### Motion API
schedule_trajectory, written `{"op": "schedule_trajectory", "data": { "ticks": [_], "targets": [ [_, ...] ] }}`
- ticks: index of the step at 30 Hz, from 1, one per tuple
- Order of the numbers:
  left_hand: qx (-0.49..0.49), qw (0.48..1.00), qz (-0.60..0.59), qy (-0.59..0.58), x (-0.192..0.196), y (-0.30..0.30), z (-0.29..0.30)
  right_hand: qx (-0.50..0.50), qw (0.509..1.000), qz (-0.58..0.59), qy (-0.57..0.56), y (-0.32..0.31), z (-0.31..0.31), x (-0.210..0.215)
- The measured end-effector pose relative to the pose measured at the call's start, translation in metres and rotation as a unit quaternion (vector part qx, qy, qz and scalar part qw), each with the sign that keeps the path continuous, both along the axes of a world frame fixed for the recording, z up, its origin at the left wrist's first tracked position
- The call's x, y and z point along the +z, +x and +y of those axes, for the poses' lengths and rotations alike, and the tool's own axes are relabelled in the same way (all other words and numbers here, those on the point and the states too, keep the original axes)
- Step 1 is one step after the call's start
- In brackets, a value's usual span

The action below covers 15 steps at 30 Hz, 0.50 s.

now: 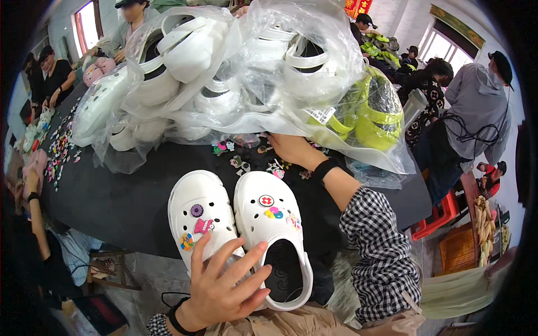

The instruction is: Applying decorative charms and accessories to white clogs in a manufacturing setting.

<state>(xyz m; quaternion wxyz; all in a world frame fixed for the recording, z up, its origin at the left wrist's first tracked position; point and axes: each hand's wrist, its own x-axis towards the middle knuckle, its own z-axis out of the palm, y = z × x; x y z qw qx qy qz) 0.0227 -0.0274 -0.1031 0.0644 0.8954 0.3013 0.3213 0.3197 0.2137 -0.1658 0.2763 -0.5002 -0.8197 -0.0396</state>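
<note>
Two white clogs (263, 196) lie side by side at the table's near edge, toes pointing away from me. The right one carries a round red-and-white shoe charm (266, 201) and other colourful charms. On the left one are a purple round charm (196, 210), a pink one (203, 225) and a multicoloured one (186, 241). My left hand (227, 283) is open, its spread fingers resting over the left clog and reaching the other's opening. Beyond the clogs, my right hand (294, 150) reaches to loose charms (241, 163) beside the plastic bags; its fingertips are hidden.
Clear bags of white clogs (193, 50) and lime-green clogs (380, 112) are heaped along the far side of the black table (123, 196). More charms (61, 140) are scattered at the left. Several people work around, and a red stool (440, 218) stands at the right.
</note>
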Motion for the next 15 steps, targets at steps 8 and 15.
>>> {"op": "schedule_trajectory", "data": {
  "ticks": [8, 15],
  "targets": [
    [-0.002, 1.000, -0.005, -0.005, -0.003, -0.003, -0.001, 0.046, 0.995, 0.048, -0.071, 0.007, -0.025, 0.012],
    [-0.003, 1.000, -0.024, 0.005, -0.006, -0.004, 0.001, 0.010, 0.960, 0.222, -0.169, 0.003, -0.046, 0.027]
  ]
}}
